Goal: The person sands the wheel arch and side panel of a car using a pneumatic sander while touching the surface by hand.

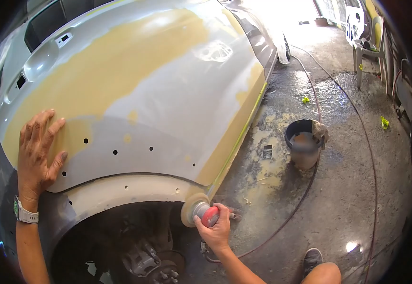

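Note:
My right hand [216, 230] grips a round air sander [209, 215] with a red top and a pale disc pad [185, 213]. The pad is at the lower corner of the wheel arch [144, 188], near the sill; whether it touches the metal I cannot tell. Fingers apart, my left hand [39, 147] lies flat on the car's rear door panel [153, 104], at its left end above the arch. The panel is grey with large patches of yellowish filler [120, 52] and several small dark holes. A watch [27, 215] is on my left wrist.
A dark bucket [304, 154] with a cloth on its rim stands on the wet, dusty floor. Air hoses [371, 156] snake along the floor to the right. A plastic chair [371, 47] stands at the upper right. Inside the wheel well is a brake caliper [142, 260].

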Action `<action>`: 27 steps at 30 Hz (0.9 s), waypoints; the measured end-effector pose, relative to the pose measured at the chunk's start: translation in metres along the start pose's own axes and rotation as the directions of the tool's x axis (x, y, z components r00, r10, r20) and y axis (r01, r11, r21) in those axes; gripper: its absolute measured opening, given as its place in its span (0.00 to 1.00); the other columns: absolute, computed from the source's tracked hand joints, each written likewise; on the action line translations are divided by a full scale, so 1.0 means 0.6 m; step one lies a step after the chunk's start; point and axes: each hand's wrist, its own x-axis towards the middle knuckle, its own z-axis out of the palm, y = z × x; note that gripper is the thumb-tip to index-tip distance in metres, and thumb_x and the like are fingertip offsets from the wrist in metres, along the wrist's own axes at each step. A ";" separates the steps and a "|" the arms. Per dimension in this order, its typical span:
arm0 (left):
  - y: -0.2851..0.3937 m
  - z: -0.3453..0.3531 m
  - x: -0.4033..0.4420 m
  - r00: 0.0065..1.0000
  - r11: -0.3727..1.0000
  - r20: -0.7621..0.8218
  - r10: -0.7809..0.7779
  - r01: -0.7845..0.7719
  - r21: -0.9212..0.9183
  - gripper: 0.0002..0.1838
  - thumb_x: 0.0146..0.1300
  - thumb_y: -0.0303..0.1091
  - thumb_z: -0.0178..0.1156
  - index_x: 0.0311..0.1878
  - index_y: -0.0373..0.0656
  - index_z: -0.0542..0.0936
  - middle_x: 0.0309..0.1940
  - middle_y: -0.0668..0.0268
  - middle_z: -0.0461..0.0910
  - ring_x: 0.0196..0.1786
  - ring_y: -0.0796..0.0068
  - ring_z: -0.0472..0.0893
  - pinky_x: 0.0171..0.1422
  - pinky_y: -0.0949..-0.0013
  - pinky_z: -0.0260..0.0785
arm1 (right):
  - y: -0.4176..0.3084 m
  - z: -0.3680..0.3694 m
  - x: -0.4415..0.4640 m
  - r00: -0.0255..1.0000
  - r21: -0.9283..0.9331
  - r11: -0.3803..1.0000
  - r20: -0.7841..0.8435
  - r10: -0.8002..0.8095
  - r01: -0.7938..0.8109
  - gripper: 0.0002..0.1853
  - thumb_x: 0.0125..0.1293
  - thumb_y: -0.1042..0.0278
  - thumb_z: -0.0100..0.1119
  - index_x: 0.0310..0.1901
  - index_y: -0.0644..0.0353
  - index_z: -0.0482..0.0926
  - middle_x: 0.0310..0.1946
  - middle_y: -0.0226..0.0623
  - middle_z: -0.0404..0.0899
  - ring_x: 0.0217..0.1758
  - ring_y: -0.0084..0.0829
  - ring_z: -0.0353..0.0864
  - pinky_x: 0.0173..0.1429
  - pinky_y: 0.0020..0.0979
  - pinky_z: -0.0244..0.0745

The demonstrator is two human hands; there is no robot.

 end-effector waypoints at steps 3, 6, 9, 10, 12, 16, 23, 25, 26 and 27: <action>-0.001 0.002 -0.002 1.000 1.000 0.005 0.005 -0.005 0.003 0.36 0.63 0.50 0.65 0.75 0.50 0.76 0.78 0.58 0.69 0.81 0.51 0.66 0.87 0.47 0.55 | -0.014 0.016 0.007 1.000 0.026 0.999 0.016 -0.026 0.025 0.34 0.55 0.64 0.84 0.60 0.59 0.72 0.51 0.44 0.75 0.55 0.43 0.78 0.63 0.43 0.75; -0.001 0.003 -0.003 1.000 1.000 0.002 0.004 -0.004 0.004 0.37 0.63 0.50 0.66 0.75 0.50 0.76 0.79 0.58 0.69 0.81 0.51 0.66 0.87 0.46 0.55 | -0.019 0.030 0.016 0.997 0.021 0.996 0.002 -0.083 0.083 0.35 0.54 0.64 0.84 0.60 0.59 0.72 0.48 0.45 0.73 0.49 0.46 0.78 0.55 0.44 0.77; -0.001 0.003 -0.003 1.000 1.000 -0.003 0.007 -0.007 0.006 0.37 0.62 0.49 0.66 0.76 0.50 0.76 0.79 0.58 0.69 0.81 0.51 0.66 0.87 0.46 0.55 | -0.008 0.034 0.018 0.993 0.000 0.993 0.007 -0.115 0.115 0.35 0.54 0.64 0.83 0.59 0.59 0.72 0.47 0.46 0.73 0.48 0.47 0.78 0.54 0.45 0.77; -0.002 0.004 -0.003 1.000 1.000 -0.005 0.008 -0.008 0.002 0.37 0.62 0.49 0.66 0.75 0.50 0.76 0.79 0.58 0.69 0.81 0.51 0.67 0.87 0.46 0.55 | -0.007 0.034 0.018 0.994 -0.012 0.994 0.009 -0.108 0.108 0.35 0.54 0.64 0.83 0.59 0.59 0.72 0.47 0.46 0.73 0.47 0.47 0.78 0.54 0.45 0.77; -0.002 0.004 -0.003 1.000 1.000 -0.006 0.009 -0.009 -0.001 0.37 0.62 0.48 0.66 0.76 0.50 0.76 0.79 0.58 0.69 0.81 0.51 0.67 0.87 0.46 0.55 | -0.009 0.031 0.021 0.995 -0.037 0.995 0.009 -0.097 0.097 0.35 0.55 0.63 0.83 0.59 0.59 0.71 0.47 0.47 0.72 0.47 0.48 0.78 0.53 0.45 0.77; -0.002 0.004 -0.004 1.000 1.000 -0.002 0.011 -0.011 0.006 0.37 0.63 0.49 0.65 0.76 0.49 0.76 0.78 0.58 0.69 0.81 0.50 0.67 0.86 0.46 0.55 | -0.033 0.040 0.018 0.994 0.010 0.994 0.034 -0.106 0.105 0.34 0.55 0.64 0.83 0.59 0.60 0.71 0.48 0.47 0.73 0.48 0.47 0.78 0.55 0.45 0.77; -0.004 0.003 -0.001 1.000 0.999 -0.010 0.029 -0.029 0.023 0.34 0.68 0.52 0.62 0.75 0.49 0.76 0.78 0.57 0.69 0.80 0.49 0.67 0.86 0.45 0.55 | -0.016 0.038 0.013 0.994 -0.048 0.993 0.008 -0.110 0.110 0.34 0.56 0.63 0.82 0.60 0.59 0.71 0.47 0.48 0.71 0.47 0.49 0.78 0.53 0.46 0.77; -0.004 0.005 -0.001 1.000 1.000 -0.014 0.019 -0.019 0.018 0.34 0.67 0.51 0.62 0.75 0.49 0.76 0.78 0.57 0.69 0.80 0.49 0.67 0.86 0.45 0.55 | -0.010 0.036 0.015 0.995 -0.043 0.995 0.008 -0.095 0.095 0.34 0.56 0.63 0.82 0.60 0.59 0.71 0.47 0.47 0.71 0.47 0.49 0.78 0.53 0.46 0.77; -0.004 0.005 -0.003 1.000 1.000 -0.010 0.014 -0.014 0.016 0.34 0.67 0.51 0.62 0.75 0.49 0.76 0.78 0.57 0.69 0.80 0.49 0.67 0.86 0.45 0.55 | -0.014 0.037 0.016 0.994 -0.025 0.994 0.014 -0.109 0.109 0.34 0.56 0.62 0.82 0.60 0.59 0.71 0.47 0.47 0.71 0.47 0.49 0.78 0.53 0.46 0.77; -0.003 0.006 -0.005 1.000 1.000 -0.011 0.015 -0.014 0.016 0.35 0.66 0.51 0.63 0.75 0.49 0.76 0.78 0.57 0.69 0.80 0.49 0.67 0.86 0.45 0.55 | -0.025 0.042 0.018 0.992 -0.005 0.993 0.021 -0.122 0.122 0.34 0.56 0.62 0.82 0.60 0.59 0.71 0.47 0.47 0.71 0.47 0.49 0.78 0.53 0.46 0.77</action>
